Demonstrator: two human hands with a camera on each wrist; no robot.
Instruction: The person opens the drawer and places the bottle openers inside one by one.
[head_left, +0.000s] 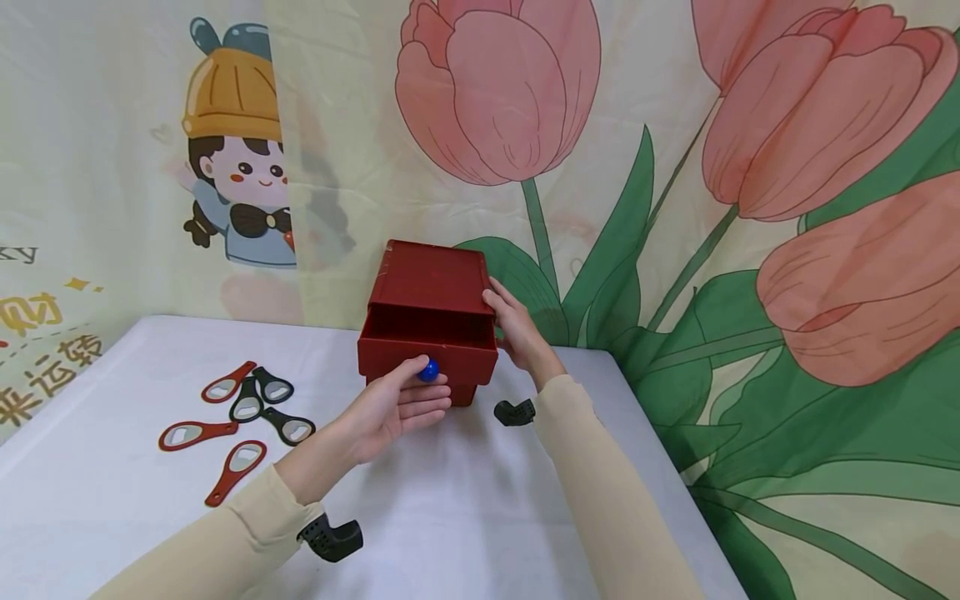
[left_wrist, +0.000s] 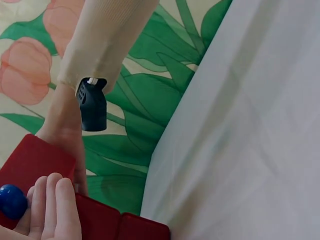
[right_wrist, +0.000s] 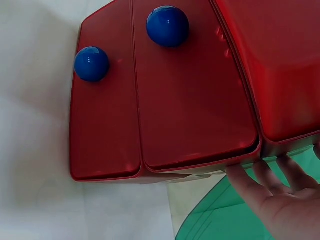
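A small red drawer cabinet (head_left: 435,271) stands at the table's back, its upper drawer (head_left: 427,354) pulled out. On that drawer's front my left hand (head_left: 390,408) pinches the round blue knob (head_left: 428,371) between thumb and fingers; the other fingers extend below it. The left wrist view shows the same knob (left_wrist: 12,201) beside the fingers. My right hand (head_left: 517,325) rests against the cabinet's right side, fingers extended. In the right wrist view those fingers touch the side, and two lower drawers with blue knobs (right_wrist: 168,26) are closed. The drawer's inside is mostly dark.
Several bottle openers, some red (head_left: 236,458) and some black (head_left: 291,427), lie on the white tablecloth (head_left: 465,508) left of the cabinet. A printed curtain with tulips (head_left: 502,92) hangs behind the table. Black wrist devices (head_left: 330,537) sit on both sleeves.
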